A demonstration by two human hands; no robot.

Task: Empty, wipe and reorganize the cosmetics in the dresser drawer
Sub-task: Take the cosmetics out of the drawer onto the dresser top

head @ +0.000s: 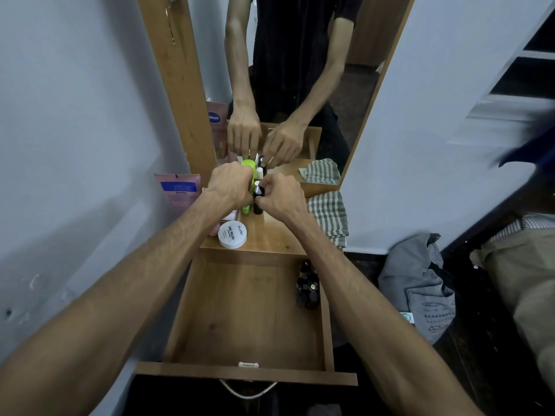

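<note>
Drawer (249, 319): open, bare but for dark bottles (307, 288) at its right wall. Worktop (271, 235): left hand (231, 187) closed round green bottle (247, 187); right hand (280, 196), fingers pinching black bottle (258, 198) (apparently by its cap). Lift each upright, clear of neighbours; cloth (329, 217) lies beside.

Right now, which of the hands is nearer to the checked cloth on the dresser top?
Right. The right hand grips a small dark bottle just beside the checked cloth; the left hand sits farther off, on the green bottle beyond that.
</note>
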